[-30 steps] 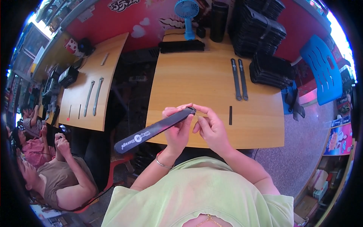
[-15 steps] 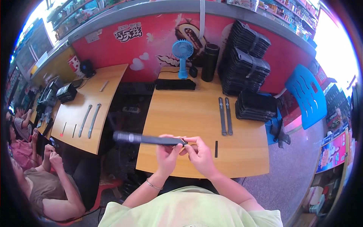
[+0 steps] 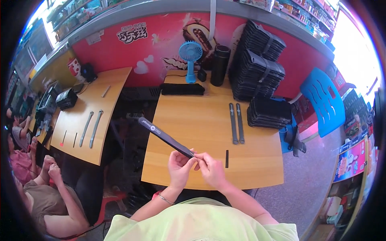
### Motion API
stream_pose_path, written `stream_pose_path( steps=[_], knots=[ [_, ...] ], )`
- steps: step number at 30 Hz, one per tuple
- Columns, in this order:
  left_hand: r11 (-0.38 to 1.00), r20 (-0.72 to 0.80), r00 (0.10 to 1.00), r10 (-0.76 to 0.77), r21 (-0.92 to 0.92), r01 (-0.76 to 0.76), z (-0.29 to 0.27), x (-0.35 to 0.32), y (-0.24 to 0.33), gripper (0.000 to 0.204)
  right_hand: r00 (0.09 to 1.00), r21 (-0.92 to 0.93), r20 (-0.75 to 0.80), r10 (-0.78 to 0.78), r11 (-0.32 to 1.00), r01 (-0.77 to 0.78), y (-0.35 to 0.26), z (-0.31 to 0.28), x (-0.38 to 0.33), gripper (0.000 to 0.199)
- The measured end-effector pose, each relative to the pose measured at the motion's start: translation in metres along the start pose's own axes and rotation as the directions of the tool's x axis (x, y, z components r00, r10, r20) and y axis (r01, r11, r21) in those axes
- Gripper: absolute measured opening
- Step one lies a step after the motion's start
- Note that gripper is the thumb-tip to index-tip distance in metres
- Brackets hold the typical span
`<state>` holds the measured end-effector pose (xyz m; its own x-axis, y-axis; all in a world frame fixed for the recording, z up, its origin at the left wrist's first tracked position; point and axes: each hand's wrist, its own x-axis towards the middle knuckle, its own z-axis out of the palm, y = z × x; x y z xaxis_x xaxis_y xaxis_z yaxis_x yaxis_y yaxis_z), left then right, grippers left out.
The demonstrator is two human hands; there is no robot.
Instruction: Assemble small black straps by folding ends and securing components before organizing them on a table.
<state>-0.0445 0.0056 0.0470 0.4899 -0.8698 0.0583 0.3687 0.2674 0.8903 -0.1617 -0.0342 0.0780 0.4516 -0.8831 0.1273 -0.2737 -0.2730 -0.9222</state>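
A long dark grey strap (image 3: 169, 139) with a rounded end and white print rises up and left over the table. Its lower end is pinched between the thumb and fingers of my left hand (image 3: 180, 168). Fingertips of my right hand (image 3: 210, 172) meet the left ones at that same end and are closed on it; the exact grip there is partly hidden. To the right of my hands lies a short thin black strip (image 3: 227, 159) on the wooden table (image 3: 189, 118). Beyond it two similar grey straps (image 3: 233, 124) lie side by side.
At the back stand a blue fan (image 3: 190, 56), a black bottle (image 3: 220, 65) and tall bundles of black items (image 3: 263, 72). A black pile (image 3: 269, 113) sits at the right edge beside a blue chair (image 3: 323, 102). Another person (image 3: 60, 197) works at the left table (image 3: 105, 130).
The strap's free end has swung from pointing level left to slanting up and left, and its printed face now shows. Both hands stay together at its lower end.
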Motion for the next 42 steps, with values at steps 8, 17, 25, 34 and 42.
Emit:
stream_pose_path(
  steps=[8,17,25,34,42],
  knots=[
    [0.984,0.320,0.937,-0.139,0.154,0.093,-0.019,0.024,0.026,0.032,0.949,0.192,0.250,0.191,0.951,-0.242,-0.001,-0.021,0.013,0.017],
    [0.999,0.153,0.987,-0.044,0.008,0.043,0.000,0.014,0.000,0.036,0.998,0.102,-0.009,0.067,0.993,-0.066,-0.006,-0.005,0.002,0.013],
    [0.979,0.161,0.975,-0.153,0.159,0.128,0.001,0.022,0.007,0.033,0.979,-0.215,-0.138,-0.151,0.969,0.119,0.000,-0.006,0.006,0.008],
    [0.983,0.234,0.956,-0.179,0.079,0.165,-0.002,0.009,0.017,0.030,0.947,-0.375,-0.130,-0.294,0.899,0.227,-0.007,-0.016,0.015,0.008],
    [0.814,0.402,0.733,-0.549,0.457,0.358,-0.018,-0.008,0.045,0.037,0.947,-0.355,-0.015,-0.322,0.887,0.296,-0.026,-0.042,0.016,0.008]
  ],
)
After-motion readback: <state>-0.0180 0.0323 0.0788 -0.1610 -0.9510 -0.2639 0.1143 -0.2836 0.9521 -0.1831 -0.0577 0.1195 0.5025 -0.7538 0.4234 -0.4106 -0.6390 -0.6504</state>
